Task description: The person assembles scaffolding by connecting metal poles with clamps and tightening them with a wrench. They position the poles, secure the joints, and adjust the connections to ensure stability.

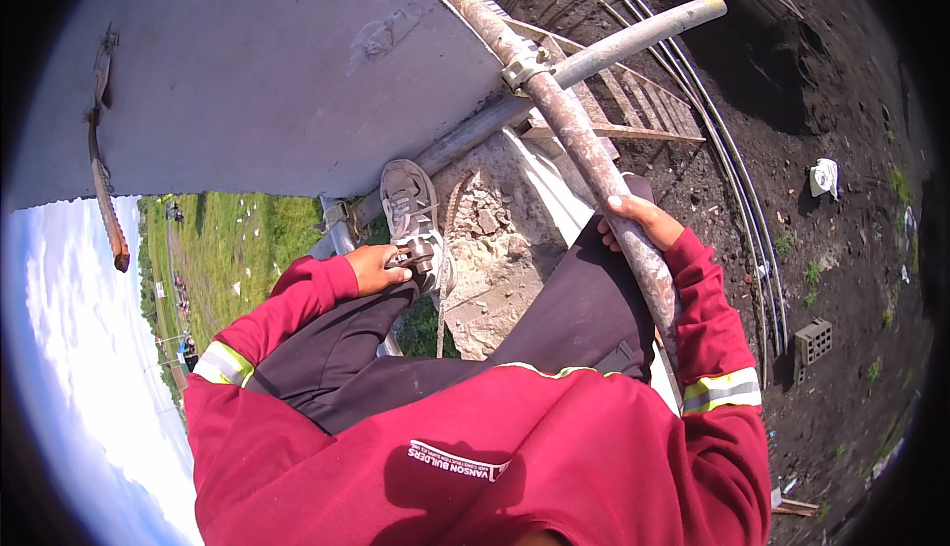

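My left hand (377, 270) is closed on a small metal scaffold clamp (421, 253), just above my shoe (408, 199) and beside my bent knee. My right hand (643, 222) wraps round a long, stained scaffold pipe (579, 140) that slopes from the top toward my right side. Farther up that pipe, a fixed coupler (527, 68) joins it to a crossing pipe (643, 41). Another coupler (338, 215) sits on the tubing left of my shoe. Part of the held clamp is hidden by my fingers.
A grey wall (267, 61) rises at the far left, with a bent rusty bar (96, 155) sticking out. Rough broken concrete (505, 239) and a strap (447, 269) lie between my legs. Far below on dark soil are a wooden ladder-like frame (633, 100), long pipes (737, 165) and a hollow block (813, 341).
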Action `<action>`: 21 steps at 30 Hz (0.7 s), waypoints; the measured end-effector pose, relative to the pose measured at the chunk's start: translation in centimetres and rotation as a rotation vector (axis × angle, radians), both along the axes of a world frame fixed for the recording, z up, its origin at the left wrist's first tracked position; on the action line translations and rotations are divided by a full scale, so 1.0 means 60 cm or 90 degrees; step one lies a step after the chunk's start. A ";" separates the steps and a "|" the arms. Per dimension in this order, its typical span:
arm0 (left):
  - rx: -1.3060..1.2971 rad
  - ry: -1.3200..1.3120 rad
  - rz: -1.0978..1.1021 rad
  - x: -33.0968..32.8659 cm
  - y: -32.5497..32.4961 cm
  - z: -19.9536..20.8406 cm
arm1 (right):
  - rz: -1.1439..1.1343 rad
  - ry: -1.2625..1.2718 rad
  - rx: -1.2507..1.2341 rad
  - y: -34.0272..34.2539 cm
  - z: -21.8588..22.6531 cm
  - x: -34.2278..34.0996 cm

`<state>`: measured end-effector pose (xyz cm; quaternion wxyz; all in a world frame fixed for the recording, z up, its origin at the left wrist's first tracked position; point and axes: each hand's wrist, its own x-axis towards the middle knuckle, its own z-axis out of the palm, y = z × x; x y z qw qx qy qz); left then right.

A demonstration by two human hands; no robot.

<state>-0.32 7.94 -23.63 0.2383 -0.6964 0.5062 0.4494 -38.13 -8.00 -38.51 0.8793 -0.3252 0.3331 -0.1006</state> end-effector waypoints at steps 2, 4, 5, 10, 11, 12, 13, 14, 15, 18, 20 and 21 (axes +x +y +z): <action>-0.012 0.011 0.003 0.000 0.000 0.000 | -0.011 0.000 0.042 -0.001 -0.004 -0.003; -0.017 0.014 -0.002 -0.002 0.000 0.000 | -0.022 0.001 0.100 -0.003 -0.011 -0.004; -0.019 0.011 -0.009 -0.003 0.000 0.000 | -0.016 -0.009 0.063 -0.005 -0.016 -0.004; -0.037 0.027 -0.032 -0.014 -0.002 0.007 | -0.130 -0.025 0.169 -0.013 -0.043 0.008; -0.016 0.047 -0.023 -0.016 -0.004 0.010 | -0.130 -0.016 0.165 -0.013 -0.047 0.010; -0.017 0.038 -0.029 -0.019 -0.005 0.013 | -0.132 0.010 0.170 -0.013 -0.050 0.010; -0.020 0.036 -0.031 -0.021 -0.006 0.014 | -0.121 0.000 0.149 -0.012 -0.053 0.011; -0.023 0.034 -0.035 -0.022 -0.007 0.016 | -0.113 0.007 0.136 -0.011 -0.054 0.011; -0.018 0.037 -0.033 -0.023 -0.008 0.016 | -0.116 0.042 0.131 -0.011 -0.055 0.011; -0.011 0.044 -0.029 -0.020 -0.007 0.014 | -0.081 -0.013 0.101 -0.011 -0.057 0.010; -0.012 0.052 -0.025 -0.015 -0.005 0.010 | -0.049 -0.001 0.076 -0.015 -0.057 0.009; -0.017 0.043 -0.031 -0.012 -0.003 0.008 | -0.032 0.005 0.059 -0.016 -0.057 0.009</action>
